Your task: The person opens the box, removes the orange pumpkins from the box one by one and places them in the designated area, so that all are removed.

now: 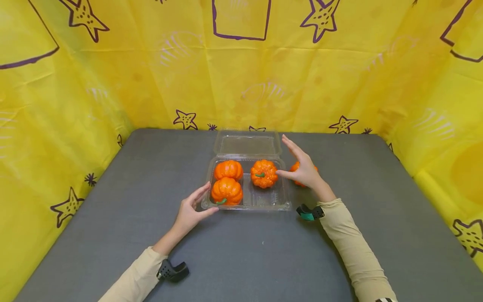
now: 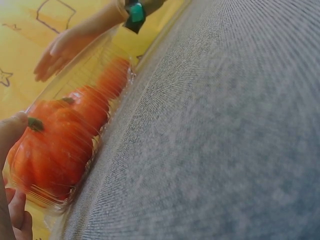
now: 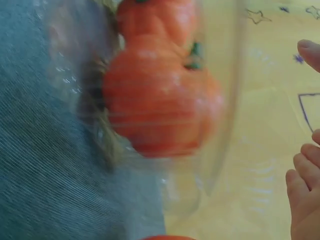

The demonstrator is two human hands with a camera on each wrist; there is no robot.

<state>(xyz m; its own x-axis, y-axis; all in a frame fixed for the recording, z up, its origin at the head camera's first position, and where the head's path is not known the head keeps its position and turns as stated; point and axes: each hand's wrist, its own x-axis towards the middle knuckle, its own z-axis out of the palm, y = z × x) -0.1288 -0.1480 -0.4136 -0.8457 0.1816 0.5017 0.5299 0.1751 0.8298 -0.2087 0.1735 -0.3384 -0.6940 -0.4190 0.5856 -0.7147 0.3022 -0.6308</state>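
A clear plastic clamshell container (image 1: 247, 207) stands on the table with its lid (image 1: 247, 144) laid back. Two orange toy pumpkins (image 1: 227, 191) with green stems fill its left compartment, one behind the other. A third, bumpier pumpkin (image 1: 264, 173) sits in the right compartment. My left hand (image 1: 188, 215) holds the container's front left corner, thumb at the front rim and fingers at the side. Thumb and fingers spread apart, my right hand (image 1: 305, 170) hovers empty by the right rim. Behind it, partly hidden, another orange pumpkin (image 1: 292, 167) rests outside the container.
The grey table (image 1: 241, 256) is bordered by yellow patterned cloth (image 1: 241, 84) at the back and both sides. Dark wrist cameras (image 1: 172, 272) are strapped at the sleeves. The raised lid lies close to the back cloth.
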